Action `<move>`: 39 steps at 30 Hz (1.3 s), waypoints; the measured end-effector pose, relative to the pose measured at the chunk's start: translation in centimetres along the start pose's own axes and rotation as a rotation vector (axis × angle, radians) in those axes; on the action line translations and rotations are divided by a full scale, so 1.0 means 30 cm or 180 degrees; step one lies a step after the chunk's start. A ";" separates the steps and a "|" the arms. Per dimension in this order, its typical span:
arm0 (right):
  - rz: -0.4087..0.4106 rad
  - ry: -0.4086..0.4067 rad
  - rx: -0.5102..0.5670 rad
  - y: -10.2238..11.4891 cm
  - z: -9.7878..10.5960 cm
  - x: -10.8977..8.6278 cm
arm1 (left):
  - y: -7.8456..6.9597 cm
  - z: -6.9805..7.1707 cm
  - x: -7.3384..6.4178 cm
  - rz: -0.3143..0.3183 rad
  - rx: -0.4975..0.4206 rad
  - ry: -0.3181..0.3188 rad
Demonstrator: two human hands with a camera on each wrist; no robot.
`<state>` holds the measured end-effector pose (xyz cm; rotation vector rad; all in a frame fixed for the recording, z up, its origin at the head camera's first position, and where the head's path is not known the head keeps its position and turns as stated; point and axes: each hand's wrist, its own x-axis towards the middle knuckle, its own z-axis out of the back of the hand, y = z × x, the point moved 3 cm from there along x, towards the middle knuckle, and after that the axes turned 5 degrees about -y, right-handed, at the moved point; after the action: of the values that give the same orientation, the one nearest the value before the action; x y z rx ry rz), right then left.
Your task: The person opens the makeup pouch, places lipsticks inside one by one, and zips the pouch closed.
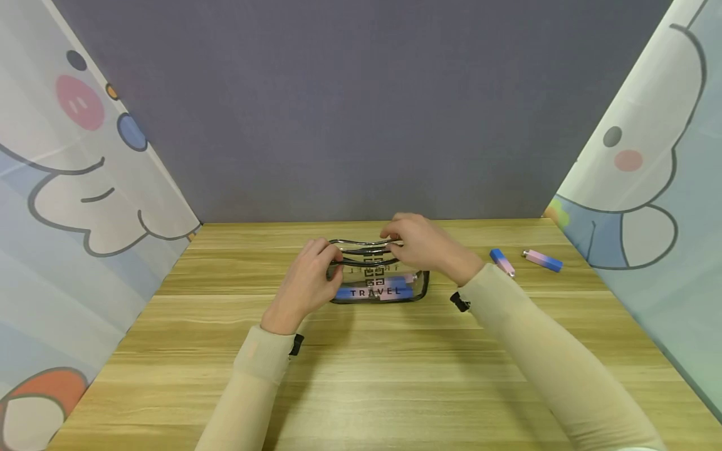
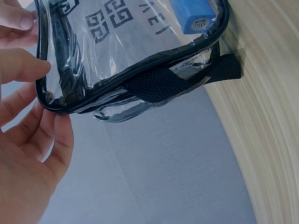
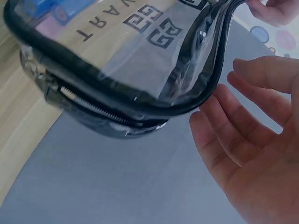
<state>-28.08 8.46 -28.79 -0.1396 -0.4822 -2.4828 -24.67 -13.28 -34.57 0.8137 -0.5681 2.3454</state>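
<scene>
A clear pouch (image 1: 375,273) with black piping and the word TRAVEL stands on the table, its top edges parted. Blue-and-pink sticks (image 1: 344,293) lie inside it; one blue end with a small label (image 2: 196,18) shows in the left wrist view. My left hand (image 1: 309,279) pinches the pouch's upper left corner between thumb and fingers. At the upper right corner is my right hand (image 1: 427,244); in the right wrist view its fingertips (image 3: 205,116) meet or nearly meet the black edge, while the thumb stands apart. A metal zip (image 3: 100,107) runs along that side.
Two more slim sticks, one blue and pink (image 1: 502,262) and one pink and blue (image 1: 543,260), lie on the wood-grain table (image 1: 361,382) at the right. A grey panel (image 1: 361,113) rises behind, and cartoon-print curtains (image 1: 637,188) flank both sides.
</scene>
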 end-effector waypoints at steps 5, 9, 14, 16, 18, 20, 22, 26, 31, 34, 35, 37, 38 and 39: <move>0.0031 -0.0102 -0.0056 -0.022 0.016 -0.014 | 0.001 -0.001 -0.001 -0.0016 0.0003 -0.0019; -0.0006 -0.0176 -0.0148 -0.048 0.023 -0.028 | 0.003 -0.004 -0.001 -0.0022 0.0003 -0.0025; -0.0086 -0.0189 -0.0241 -0.091 0.026 -0.047 | 0.001 -0.006 0.000 -0.0027 0.0010 -0.0032; -0.0128 -0.0192 -0.0258 -0.109 0.028 -0.054 | -0.001 -0.007 0.000 -0.0031 0.0010 -0.0034; -0.0153 -0.0206 -0.0279 -0.123 0.031 -0.061 | -0.002 -0.008 0.000 -0.0039 0.0012 -0.0036; -0.0173 -0.0220 -0.0301 -0.137 0.034 -0.067 | -0.002 -0.008 0.000 -0.0047 0.0006 -0.0041; -0.0189 -0.0239 -0.0307 -0.152 0.038 -0.072 | -0.004 -0.007 0.000 -0.0062 -0.0006 -0.0057; -0.0225 -0.0269 -0.0326 -0.186 0.040 -0.082 | -0.003 -0.007 0.000 -0.0076 -0.0032 -0.0077; -0.0275 -0.0248 -0.0398 -0.233 0.038 -0.102 | -0.004 -0.007 -0.001 -0.0081 -0.0014 -0.0059; -0.0311 -0.0235 -0.0455 -0.261 0.034 -0.113 | -0.002 -0.008 -0.001 -0.0068 -0.0001 -0.0052; -0.0330 -0.0237 -0.0470 -0.271 0.032 -0.116 | -0.001 -0.008 -0.001 -0.0061 0.0002 -0.0048; -0.0377 -0.0251 -0.0502 -0.289 0.030 -0.122 | 0.000 -0.009 -0.001 -0.0061 -0.0004 -0.0048; -0.0410 -0.0256 -0.0506 -0.298 0.029 -0.125 | 0.001 -0.008 -0.001 -0.0063 -0.0011 -0.0053; -0.0432 -0.0268 -0.0507 -0.308 0.027 -0.128 | 0.000 -0.007 0.000 -0.0066 -0.0017 -0.0055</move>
<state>-30.32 17.81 -31.69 -0.2847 -0.3379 -2.6561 -24.77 -13.17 -34.73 0.8342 -0.5704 2.3192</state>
